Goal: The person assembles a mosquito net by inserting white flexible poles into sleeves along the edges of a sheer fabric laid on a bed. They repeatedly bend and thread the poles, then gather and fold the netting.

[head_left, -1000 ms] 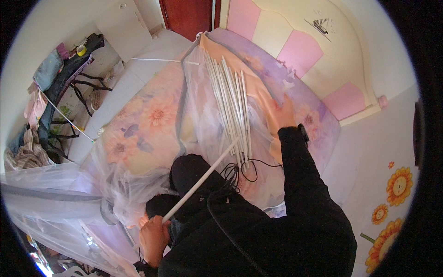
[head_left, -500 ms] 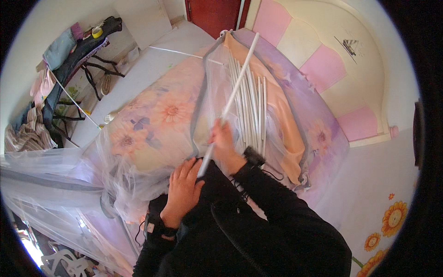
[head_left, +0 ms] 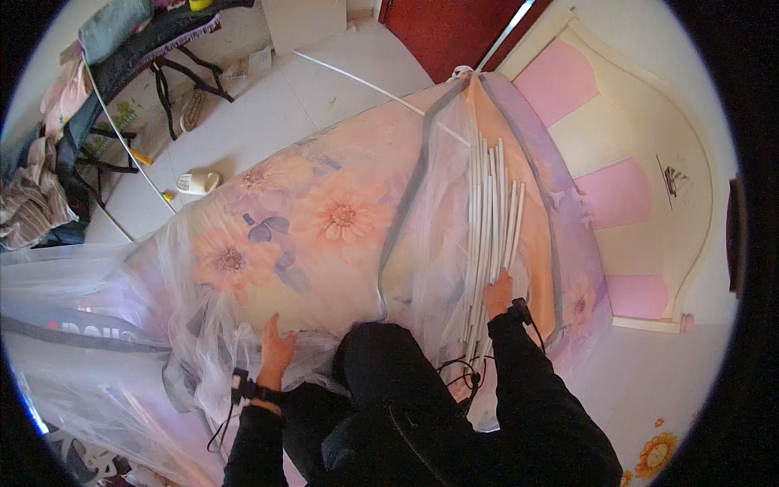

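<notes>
Several long white poles [head_left: 480,211] lie side by side on the mosquito netting, over an orange cloth panel [head_left: 542,231]. My right hand [head_left: 498,294] is at the right side of this bundle, its fingers closed around the near part of a white pole. My left hand [head_left: 278,349] hovers over or rests on the sheer white netting [head_left: 223,337], with fingers apart and nothing in it; whether it touches the mesh is unclear. Beneath the netting spreads a flowered bedsheet [head_left: 341,215]. Black cords [head_left: 464,377] lie by the poles' near ends.
A cream and pink headboard [head_left: 625,195] rises at the right. A separate white rod [head_left: 357,81] sticks out past the bed's far edge. On the floor at left are a slipper [head_left: 199,182] and a black-legged rack [head_left: 166,101] with clothes. A red door [head_left: 442,40] stands behind.
The pole that my right hand held up at a slant has come down to the bundle. My right hand moved right; my left hand left the pole's near end and moved left. The view shifted.
</notes>
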A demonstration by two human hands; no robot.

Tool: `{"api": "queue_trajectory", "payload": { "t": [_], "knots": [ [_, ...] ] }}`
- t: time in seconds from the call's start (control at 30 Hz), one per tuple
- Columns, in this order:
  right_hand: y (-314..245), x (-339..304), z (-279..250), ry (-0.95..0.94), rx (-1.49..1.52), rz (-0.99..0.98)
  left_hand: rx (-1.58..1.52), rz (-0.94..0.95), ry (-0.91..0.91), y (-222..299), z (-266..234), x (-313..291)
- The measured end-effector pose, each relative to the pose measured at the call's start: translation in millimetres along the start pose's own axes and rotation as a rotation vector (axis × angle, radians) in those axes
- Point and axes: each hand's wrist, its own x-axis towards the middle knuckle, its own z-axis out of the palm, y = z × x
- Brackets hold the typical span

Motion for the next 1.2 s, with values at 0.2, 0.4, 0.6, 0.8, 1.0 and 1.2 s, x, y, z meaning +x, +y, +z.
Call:
{"api": "queue_trajectory", "payload": {
  "t": [0.2, 0.4, 0.6, 0.8, 1.0, 1.2],
  "knots": [
    [-151, 66, 18, 0.189, -0.052, -0.443, 0.323, -0.519, 0.166, -67, 17, 122],
    [-306, 132, 53, 0.038, -0.408, -0.898, 0.258, 0.042, -0.364, -64, 11, 182],
    [-350, 194, 72, -0.253, -0.991, -1.115, -0.503, -0.852, -0.055, -29, 13, 186],
    [-305, 229, 25, -0.468, -1.241, -0.665, -0.092, -0.672, 0.023, -85, 44, 192],
    [-254, 218, -45, -0.331, -1.010, -0.158, 0.004, -0.962, -0.077, -34, 25, 201],
    [-248, 247, -20, -0.049, -0.235, -0.332, 0.149, -1.155, -0.100, 29, -11, 213]
  ]
}}
